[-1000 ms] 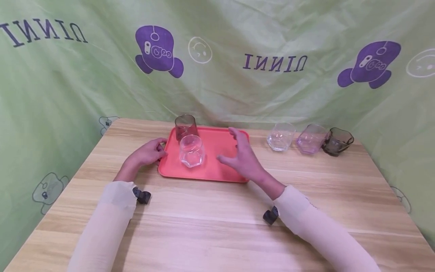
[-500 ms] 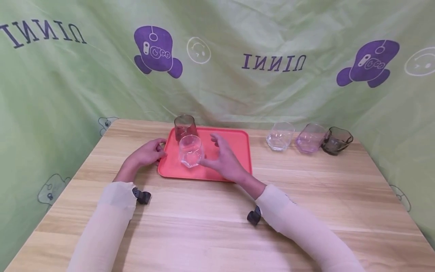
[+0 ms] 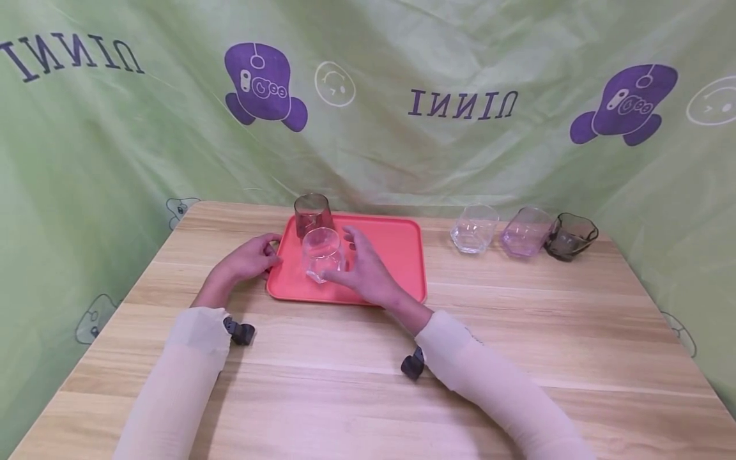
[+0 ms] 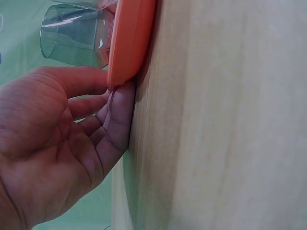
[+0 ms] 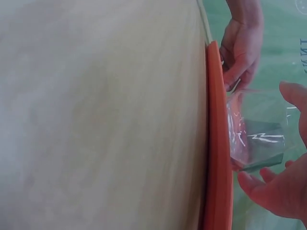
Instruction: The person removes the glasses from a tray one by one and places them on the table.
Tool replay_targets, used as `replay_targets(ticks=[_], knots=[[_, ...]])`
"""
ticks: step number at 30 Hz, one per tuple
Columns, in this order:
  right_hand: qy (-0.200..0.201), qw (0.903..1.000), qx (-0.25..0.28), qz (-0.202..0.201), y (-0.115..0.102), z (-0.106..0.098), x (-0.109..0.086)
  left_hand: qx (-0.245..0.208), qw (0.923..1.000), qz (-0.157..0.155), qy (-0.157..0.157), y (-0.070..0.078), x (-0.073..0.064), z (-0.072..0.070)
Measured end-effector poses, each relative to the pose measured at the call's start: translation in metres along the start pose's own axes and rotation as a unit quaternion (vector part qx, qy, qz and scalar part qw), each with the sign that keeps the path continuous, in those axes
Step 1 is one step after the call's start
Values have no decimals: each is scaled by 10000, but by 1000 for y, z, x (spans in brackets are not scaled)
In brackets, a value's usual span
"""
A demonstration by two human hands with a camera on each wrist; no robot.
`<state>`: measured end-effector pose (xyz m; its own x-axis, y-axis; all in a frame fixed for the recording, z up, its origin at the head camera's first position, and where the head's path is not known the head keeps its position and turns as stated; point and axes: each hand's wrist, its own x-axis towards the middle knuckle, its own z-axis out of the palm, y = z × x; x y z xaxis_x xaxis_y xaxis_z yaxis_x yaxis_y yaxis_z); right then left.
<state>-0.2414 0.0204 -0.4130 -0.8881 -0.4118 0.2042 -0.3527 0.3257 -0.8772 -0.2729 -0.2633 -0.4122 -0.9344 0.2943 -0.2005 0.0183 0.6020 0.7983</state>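
A red tray point(image 3: 397, 246) lies on the table, bearing a clear drinking glass point(image 3: 319, 250) in front of a smoky brown glass point(image 3: 311, 211). My left hand point(image 3: 246, 257) pinches the tray's left edge; in the left wrist view the thumb point(image 4: 86, 82) lies at the rim and fingertips reach underneath. My right hand point(image 3: 367, 269) is at the clear glass's right side, thumb and fingers spread, overlapping it in the head view. In the right wrist view the fingers are parted near the upright clear glass point(image 5: 254, 127), with a gap beside the tray rim point(image 5: 219, 148).
Toward the back right of the wooden table point(image 3: 489, 383) stand a clear glass point(image 3: 474, 231), a pale purple glass point(image 3: 524, 234) and a dark smoky glass point(image 3: 570, 237) in a row. A green printed curtain point(image 3: 368, 153) hangs behind the table.
My right hand has moved left over the tray, from its right half up to the clear glass. The left hand stays on the tray edge, and the glasses have kept their places.
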Motion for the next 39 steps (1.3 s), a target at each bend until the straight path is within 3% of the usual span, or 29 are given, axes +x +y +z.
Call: replay_targets(ticks=[5,16,39], knots=[[6,10000,-50,-62,1,4,3,-37,10000,23,-2,-1,1,0],[-119,9973,339,-633,1,10,10,-47,10000,-8,-21,-1,1,0],[-237,9977,104,-627,4,17,14,-44,10000,13,0,1,-1,0]])
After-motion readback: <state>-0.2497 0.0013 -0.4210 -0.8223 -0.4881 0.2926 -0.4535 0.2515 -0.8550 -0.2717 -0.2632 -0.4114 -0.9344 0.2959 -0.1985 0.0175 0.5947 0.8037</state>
